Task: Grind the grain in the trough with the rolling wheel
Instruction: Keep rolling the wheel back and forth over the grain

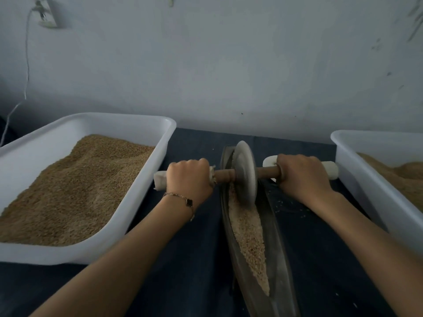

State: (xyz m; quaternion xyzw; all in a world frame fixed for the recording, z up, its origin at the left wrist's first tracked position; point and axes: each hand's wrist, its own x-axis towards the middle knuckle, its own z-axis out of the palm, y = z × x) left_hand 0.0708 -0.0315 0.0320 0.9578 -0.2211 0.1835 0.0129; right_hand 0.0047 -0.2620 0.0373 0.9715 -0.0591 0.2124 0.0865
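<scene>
My left hand [188, 177] is wrapped round the left end of the axle [225, 175], fingers curled over its white padded grip [160, 183]. My right hand [302, 173] grips the right end the same way, on the other white grip [330, 171]. Between them the rolling wheel [245, 172], a grey disc on the wooden axle, stands upright in the far part of the trough [272, 227]. The trough is a long, narrow, dark boat shape running from the far edge of the tabletop [194, 259] towards me, slightly slanted. The grain [248, 234] lies in a pale strip along its bottom, from under the wheel down to the near end, and a little shows behind the wheel too.

A big white tub [146, 179] sits just to the left of my left hand, heaped with brown grain [75, 191]; the end of the left grip is close to its wall. A second white tub [357, 179] sits on the right, also holding grain, and the right grip reaches almost to its side. A few loose grains [283, 205] are scattered on the dark blue cloth beside the trough, under my right wrist. I wear a thin bracelet [187, 203] on my left wrist. Behind everything is a pale wall [229, 65], with a socket and a white cord [27, 65] hanging at the upper left.
</scene>
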